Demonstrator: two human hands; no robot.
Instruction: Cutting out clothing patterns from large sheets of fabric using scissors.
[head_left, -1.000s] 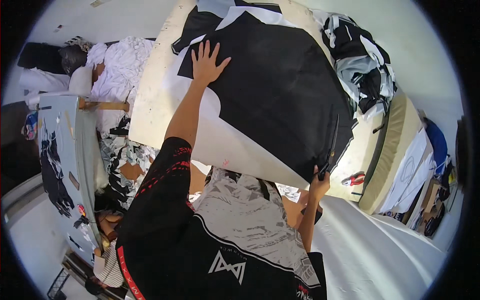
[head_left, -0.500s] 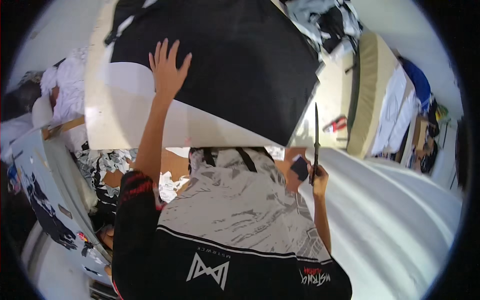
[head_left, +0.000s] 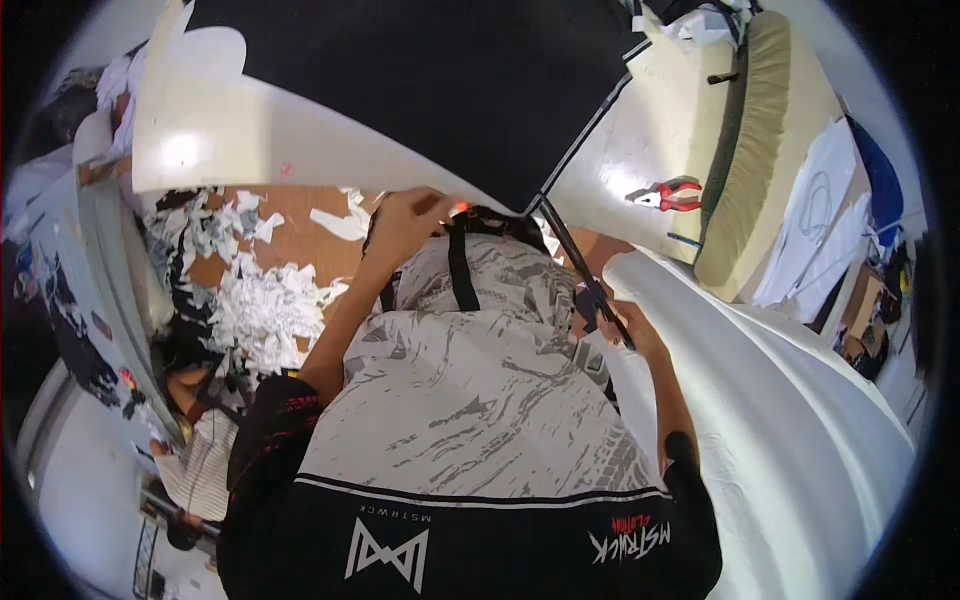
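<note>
A large piece of black fabric (head_left: 430, 85) lies on the pale table (head_left: 230, 130), its pointed corner at the near edge. In my right hand (head_left: 635, 330) is a pair of long dark scissors (head_left: 572, 250), handles low in the grip and blades slanting up to that corner. Whether the blades touch the fabric, I cannot tell. My left hand (head_left: 415, 218) hovers by the table's near edge, left of the corner, fingers loosely bent with nothing visible in them. A rounded white piece (head_left: 212, 52) sits at the fabric's left.
Red-handled pliers (head_left: 668, 195) and a blue pen (head_left: 685, 240) rest on the table's right part, beside a beige padded board (head_left: 755, 140). White cloth (head_left: 770, 400) drapes at the right. Cut scraps (head_left: 270, 310) cover the floor at left, near another person's knit sleeve (head_left: 210, 455).
My left hand has left the fabric and come back to the near edge. The scissors have tilted left, their tips now at the fabric's corner. The view has shifted.
</note>
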